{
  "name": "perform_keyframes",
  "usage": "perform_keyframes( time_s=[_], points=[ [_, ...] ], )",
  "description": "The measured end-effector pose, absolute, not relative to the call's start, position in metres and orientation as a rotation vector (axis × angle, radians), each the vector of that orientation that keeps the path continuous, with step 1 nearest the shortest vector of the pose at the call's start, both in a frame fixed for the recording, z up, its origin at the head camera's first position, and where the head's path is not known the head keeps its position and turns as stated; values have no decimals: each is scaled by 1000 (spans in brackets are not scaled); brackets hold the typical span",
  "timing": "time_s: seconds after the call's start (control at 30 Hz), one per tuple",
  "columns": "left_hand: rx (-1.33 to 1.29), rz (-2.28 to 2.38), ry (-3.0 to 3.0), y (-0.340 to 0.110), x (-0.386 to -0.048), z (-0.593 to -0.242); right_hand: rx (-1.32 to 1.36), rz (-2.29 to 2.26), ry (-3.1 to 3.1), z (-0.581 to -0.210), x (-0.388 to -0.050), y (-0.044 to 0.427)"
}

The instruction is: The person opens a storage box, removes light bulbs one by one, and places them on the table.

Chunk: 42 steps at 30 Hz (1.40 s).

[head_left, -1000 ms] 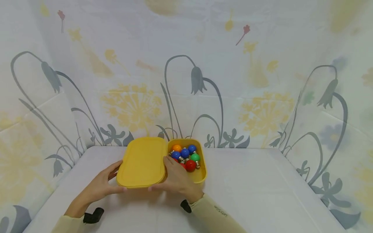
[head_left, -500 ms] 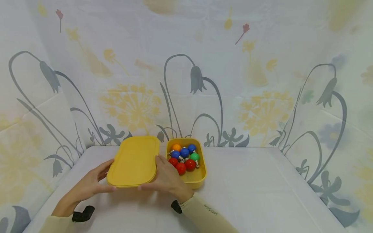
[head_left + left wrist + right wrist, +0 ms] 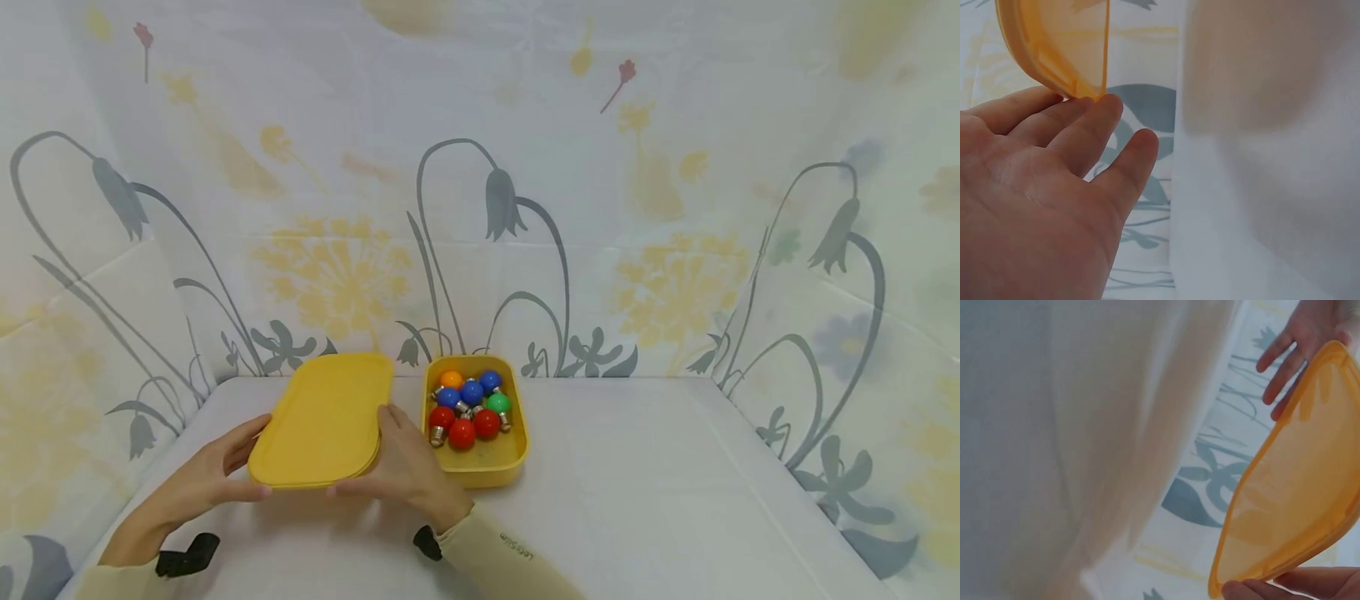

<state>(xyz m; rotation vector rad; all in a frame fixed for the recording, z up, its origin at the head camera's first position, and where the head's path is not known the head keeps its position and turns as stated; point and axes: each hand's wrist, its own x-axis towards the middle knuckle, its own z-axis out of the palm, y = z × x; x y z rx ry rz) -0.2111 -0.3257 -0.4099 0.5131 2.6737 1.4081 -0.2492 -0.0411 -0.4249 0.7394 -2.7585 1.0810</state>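
Note:
A yellow plastic lid [image 3: 322, 421] with rounded corners hangs above the table's left half, tilted. My left hand [image 3: 198, 487] holds its left edge, thumb at the near corner. In the left wrist view, fingertips of that hand touch the lid's rim [image 3: 1025, 53]. On the opposite edge my right hand [image 3: 408, 471] grips the lid between thumb and fingers. Just right of that hand stands an uncovered yellow box [image 3: 487, 477]. Inside lie several small coloured light bulbs: red [image 3: 462, 434], blue [image 3: 472, 392], green [image 3: 498, 403] and orange [image 3: 451, 380], with metal screw bases.
A white cloth covers the table [image 3: 645, 483]. Behind it and at both sides hangs a white curtain [image 3: 600, 192] printed with grey and yellow flowers. Black straps [image 3: 187, 556] show at both wrists.
Both hands have carried the lid leftward, off to the side of the box. More of the box's inside shows now, including red bulbs that were covered by the hand and lid.

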Motion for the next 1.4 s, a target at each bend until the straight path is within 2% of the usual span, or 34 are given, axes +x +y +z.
perform_keyframes(
  time_s=[0.73, 1.4],
  points=[
    [358, 1417, 2553, -332, -218, -426, 718, 1167, -2813, -439, -248, -51],
    [395, 1439, 2532, -336, -241, -435, 587, 1447, -2903, -442, -266, -56]
  ],
)
